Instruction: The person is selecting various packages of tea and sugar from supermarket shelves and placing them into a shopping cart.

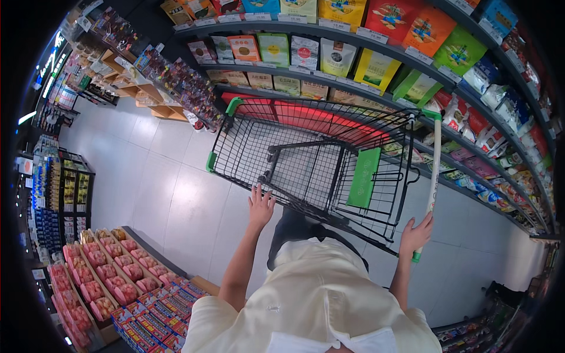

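Observation:
A black wire shopping cart (309, 172) with green corner pieces stands crosswise before me. Floor tiles show through its mesh. Near the cart's right end, my right hand (416, 232) is closed around the lower part of the pale push handle (435, 170). My left hand (261, 207) reaches to the near side rim of the basket with its fingers spread. Whether its fingertips touch the wire, I cannot tell. A green plastic panel (364, 178) is fixed inside the cart, towards the handle.
Beyond the cart curve shelves (295, 73) of bagged foods with price tags. Packs of pink-wrapped goods (103, 273) and blue-red boxes (154, 313) fill a display at lower left. A rack of small colourful packets (176, 84) stands at upper left. Grey tiled floor (176, 185) lies left of the cart.

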`<control>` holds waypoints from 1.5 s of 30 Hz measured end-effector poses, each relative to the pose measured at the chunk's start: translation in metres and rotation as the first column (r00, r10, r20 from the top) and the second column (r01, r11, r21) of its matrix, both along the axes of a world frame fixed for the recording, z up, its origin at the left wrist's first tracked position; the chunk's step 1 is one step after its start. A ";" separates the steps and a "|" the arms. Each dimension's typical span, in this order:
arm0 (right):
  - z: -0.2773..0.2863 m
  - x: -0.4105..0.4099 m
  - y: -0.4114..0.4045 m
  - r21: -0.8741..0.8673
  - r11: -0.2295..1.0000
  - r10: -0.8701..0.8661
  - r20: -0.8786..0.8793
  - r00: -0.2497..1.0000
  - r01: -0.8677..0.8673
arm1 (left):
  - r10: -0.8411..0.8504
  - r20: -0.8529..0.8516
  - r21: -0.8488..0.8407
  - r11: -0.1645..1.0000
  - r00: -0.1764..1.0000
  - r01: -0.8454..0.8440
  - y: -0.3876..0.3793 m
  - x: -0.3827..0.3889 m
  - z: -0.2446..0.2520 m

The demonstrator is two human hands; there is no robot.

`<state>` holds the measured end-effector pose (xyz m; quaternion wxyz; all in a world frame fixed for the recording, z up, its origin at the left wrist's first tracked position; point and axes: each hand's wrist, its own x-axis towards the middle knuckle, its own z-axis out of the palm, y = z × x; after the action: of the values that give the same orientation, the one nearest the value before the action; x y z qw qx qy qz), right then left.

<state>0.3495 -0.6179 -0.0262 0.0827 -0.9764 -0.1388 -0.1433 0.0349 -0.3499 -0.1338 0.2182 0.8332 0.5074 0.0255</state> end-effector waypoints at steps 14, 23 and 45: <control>-0.005 -0.002 0.037 -0.077 0.989 -0.118 0.079 0.990 0.124 | -0.129 -0.069 0.000 0.992 0.989 0.129 0.038 -0.024 0.007; -0.019 -0.016 0.066 -0.193 0.949 -0.205 0.218 0.954 0.248 | -0.344 0.078 -0.130 0.927 0.936 0.351 0.096 -0.068 0.006; -0.007 -0.109 0.184 -0.177 0.952 -0.213 0.212 0.954 0.252 | -0.186 0.094 -0.082 0.978 0.978 0.194 0.198 -0.128 -0.005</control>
<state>0.2408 -0.4343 -0.0337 -0.0478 -0.9711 -0.0435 -0.2298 -0.0929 -0.1524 -0.1388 0.2790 0.8652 0.4163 0.0173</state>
